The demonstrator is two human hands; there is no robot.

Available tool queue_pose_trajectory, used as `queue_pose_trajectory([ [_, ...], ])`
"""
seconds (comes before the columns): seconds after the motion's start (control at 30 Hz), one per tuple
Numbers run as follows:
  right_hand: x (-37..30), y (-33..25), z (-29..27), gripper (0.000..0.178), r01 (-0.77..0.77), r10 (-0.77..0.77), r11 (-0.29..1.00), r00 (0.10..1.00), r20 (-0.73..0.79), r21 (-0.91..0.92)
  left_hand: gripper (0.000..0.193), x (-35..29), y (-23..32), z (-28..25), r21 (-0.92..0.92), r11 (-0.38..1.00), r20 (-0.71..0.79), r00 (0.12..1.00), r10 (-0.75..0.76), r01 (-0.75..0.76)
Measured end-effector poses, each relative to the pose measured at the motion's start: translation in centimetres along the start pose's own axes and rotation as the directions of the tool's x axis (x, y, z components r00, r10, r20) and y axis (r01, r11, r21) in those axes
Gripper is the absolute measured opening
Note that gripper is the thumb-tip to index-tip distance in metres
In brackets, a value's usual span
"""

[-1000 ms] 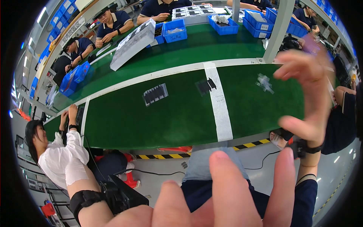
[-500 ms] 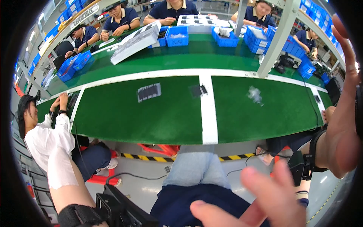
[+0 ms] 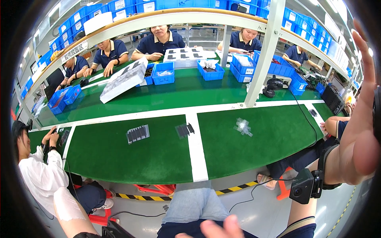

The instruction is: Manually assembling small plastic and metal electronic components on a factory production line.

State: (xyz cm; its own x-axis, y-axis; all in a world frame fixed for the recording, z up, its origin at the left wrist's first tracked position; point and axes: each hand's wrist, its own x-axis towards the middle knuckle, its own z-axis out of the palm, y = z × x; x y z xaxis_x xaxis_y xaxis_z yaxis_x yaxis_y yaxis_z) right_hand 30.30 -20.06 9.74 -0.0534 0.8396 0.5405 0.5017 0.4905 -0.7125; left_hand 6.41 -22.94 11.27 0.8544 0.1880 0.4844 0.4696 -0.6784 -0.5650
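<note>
My right hand (image 3: 362, 79) is raised at the right edge, very close and partly cut off. Its visible fingers stretch upward, open, with nothing seen in them. A strap around that wrist carries a small black camera (image 3: 303, 191). At the bottom edge only the blurred fingertips of my left hand (image 3: 222, 231) show, stretched and apart above my lap; its palm is out of view. Neither hand touches the green worktable (image 3: 158, 162). On it lie a clear sheet with black strips (image 3: 137, 134), a smaller piece with black strips (image 3: 184, 130), and a crumpled clear plastic piece (image 3: 243, 127).
A shelf post (image 3: 264, 59) rises from the table's far side. Beyond stand blue bins (image 3: 163, 78) and a tilted white foam block (image 3: 124, 81). A person in white (image 3: 37, 174) works at the left; co-workers sit opposite. A black cable (image 3: 311, 123) crosses the table's right side.
The view has tilted up, so the table sits lower in the picture and more shelf shows. My left hand has dropped toward the bottom edge. My right hand stays raised.
</note>
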Motion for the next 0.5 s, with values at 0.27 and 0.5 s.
queue_pose_trajectory([
  [0.27, 3.6, -4.7, -2.0, 0.064, -0.028, -0.032, 0.984, 0.944, -0.328, -0.177, 0.013, 2.3, -4.7, 0.3, -0.133, 0.989, 0.016, 0.998, -0.064, 0.065],
  [0.5, 4.1, -6.6, -2.0, 0.070, 0.258, -0.361, 0.857, 0.918, -0.163, -0.447, 0.017, -0.6, -5.9, -3.1, -0.212, 0.957, 0.055, 0.976, 0.212, -0.196],
])
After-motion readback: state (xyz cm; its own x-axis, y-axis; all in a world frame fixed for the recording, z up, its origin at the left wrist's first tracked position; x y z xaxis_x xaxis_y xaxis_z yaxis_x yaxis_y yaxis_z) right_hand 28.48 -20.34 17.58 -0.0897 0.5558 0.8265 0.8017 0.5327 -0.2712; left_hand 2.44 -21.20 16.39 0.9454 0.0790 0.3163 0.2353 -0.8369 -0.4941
